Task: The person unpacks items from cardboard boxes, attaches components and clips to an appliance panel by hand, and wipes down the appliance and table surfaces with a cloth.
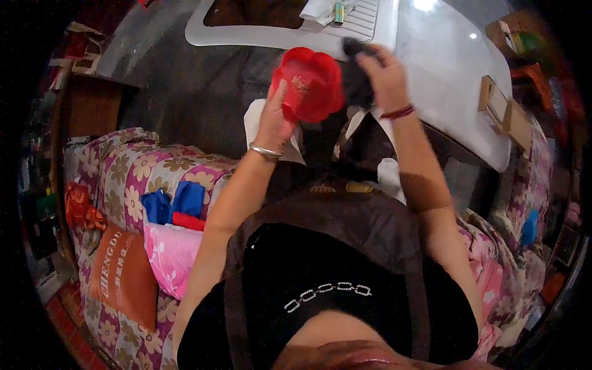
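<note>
A red, flower-shaped dish (317,83) is in my left hand (277,117), with the thumb over its near left rim. Its inside faces up and shows a small pale pattern. My right hand (385,77) is raised to the right of the dish, apart from it, and its fingers are closed on a dark cloth-like thing (357,80). That dark thing is blurred and hangs down between the dish and my right wrist.
A white-edged table (246,38) lies ahead, with white paper (317,11) and a small green box (339,13) on it. A cardboard box (493,105) stands at the right. On the left, a flowered sofa (132,166) holds an orange cushion (123,277) and blue cloth (188,200).
</note>
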The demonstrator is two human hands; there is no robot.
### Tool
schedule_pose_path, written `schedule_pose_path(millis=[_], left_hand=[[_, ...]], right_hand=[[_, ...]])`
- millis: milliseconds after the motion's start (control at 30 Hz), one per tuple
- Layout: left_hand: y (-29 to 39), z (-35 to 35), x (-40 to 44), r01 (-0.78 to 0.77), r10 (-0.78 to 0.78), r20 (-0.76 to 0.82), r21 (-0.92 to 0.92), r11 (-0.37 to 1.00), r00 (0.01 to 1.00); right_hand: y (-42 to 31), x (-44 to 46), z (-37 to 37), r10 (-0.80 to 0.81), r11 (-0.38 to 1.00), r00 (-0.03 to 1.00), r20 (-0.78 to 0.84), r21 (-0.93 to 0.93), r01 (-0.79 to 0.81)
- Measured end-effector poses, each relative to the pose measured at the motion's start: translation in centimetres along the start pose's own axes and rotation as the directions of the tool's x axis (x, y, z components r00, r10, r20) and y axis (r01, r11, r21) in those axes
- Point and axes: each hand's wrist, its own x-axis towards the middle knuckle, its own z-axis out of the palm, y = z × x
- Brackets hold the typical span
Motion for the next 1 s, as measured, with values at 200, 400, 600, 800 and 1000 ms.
schedule_pose_path(millis=[200,400,600,800,1000], left_hand=[[-0.2,4.7,-3.4,-0.325,0.309,0.101,0.27,0.907,0.946],[1.9,6.5,-6.9,-0.421,0.393,0.154,0.27,0.866,0.907],[5.2,4.9,-6.5,-0.505,0.486,0.14,0.302,0.809,0.863],[7.6,5.4,-7.1,-0.427,0.417,0.096,0.261,0.866,0.904],[10.1,4.7,-6.7,-0.335,0.352,-0.094,0.153,0.93,0.931]], right_hand=[[0.0,-5.0,7.9,-0.514,0.759,0.848,0.129,-0.394,0.519],[-5.0,-6.4,10.1,-0.586,0.805,0.799,0.131,-0.02,0.593],[-7.1,-7.1,10.7,-0.626,0.758,0.698,0.347,0.063,0.649],[-7.1,-6.9,8.0,-0.401,0.511,0.562,0.723,-0.333,0.793],[-6.9,-3.0,5.6,-0.681,0.558,0.726,0.098,-0.572,0.601]])
